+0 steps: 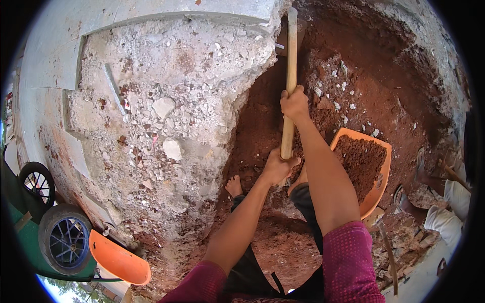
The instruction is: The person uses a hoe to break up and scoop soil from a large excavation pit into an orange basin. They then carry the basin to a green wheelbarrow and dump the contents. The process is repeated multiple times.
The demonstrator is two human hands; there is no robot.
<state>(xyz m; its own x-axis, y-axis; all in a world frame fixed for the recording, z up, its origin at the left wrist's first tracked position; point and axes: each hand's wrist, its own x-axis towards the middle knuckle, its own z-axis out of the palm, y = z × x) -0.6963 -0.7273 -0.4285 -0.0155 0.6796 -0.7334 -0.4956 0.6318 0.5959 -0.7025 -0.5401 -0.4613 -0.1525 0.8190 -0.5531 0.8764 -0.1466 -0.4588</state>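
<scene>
Gripping a pale wooden handle (pixel 291 60) at its near end, the left hand (pixel 277 167) has its fingers wrapped round the wood, thumb pressed toward the far side. Just beyond, higher up the same handle, the right hand (pixel 295 103) is folded tightly about it as well, a short bare stretch of wood showing between the two. The handle runs through both fists and reaches on past the right one, almost straight away from the body, to a rounded tip; whether a tool head is fixed to it cannot be told. Beside the left hand, to its left, a bare foot (pixel 234 186) stands on red soil. Right of the right forearm, near but apart from either hand, sits an orange pan (pixel 381 188) heaped with loose, dark red earth (pixel 359 162). Over to the left spreads a ledge of broken concrete (pixel 197 101) with pale lumps on it. Farther out, a second orange pan (pixel 118 260) rests near a spoked wheel (pixel 68 240) at lower left, while another person's legs (pixel 447 212) show at the right edge.
</scene>
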